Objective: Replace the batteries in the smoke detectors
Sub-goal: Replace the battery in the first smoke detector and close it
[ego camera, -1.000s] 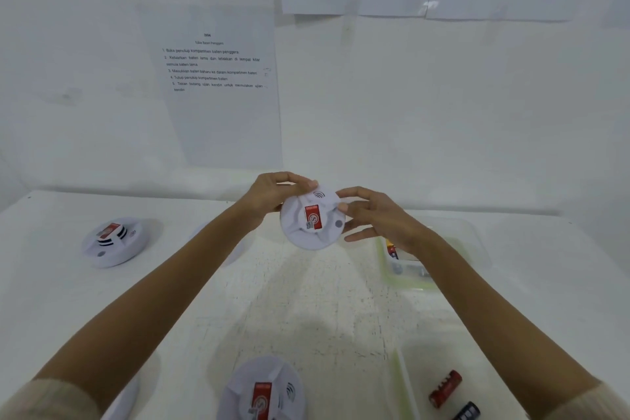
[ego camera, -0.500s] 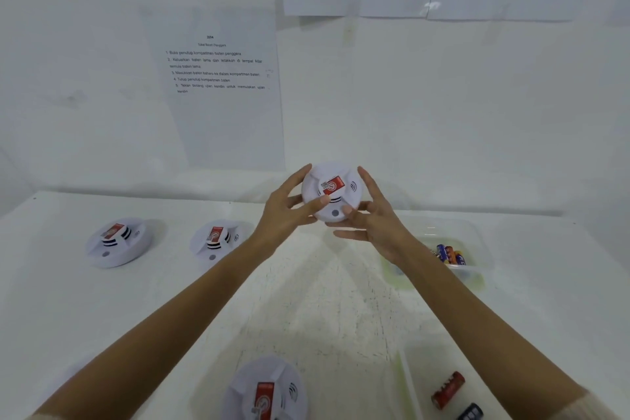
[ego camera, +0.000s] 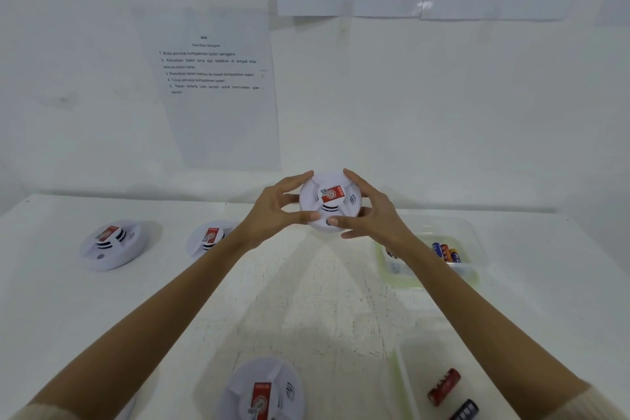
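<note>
Both hands, left hand (ego camera: 279,211) and right hand (ego camera: 371,215), curl round the smoke detector (ego camera: 330,201), seemingly light, rigid, smooth plastic, best gripped at its rim.

This looks like a test room or small lab, not a home. The table (ego camera: 51,300) and walls are all white. Printed step lists (ego camera: 214,78) are taped on the far wall. Smoke detectors (ego camera: 110,244) and tubs (ego camera: 479,249) of batteries (ego camera: 445,252) sit laid out.
</note>
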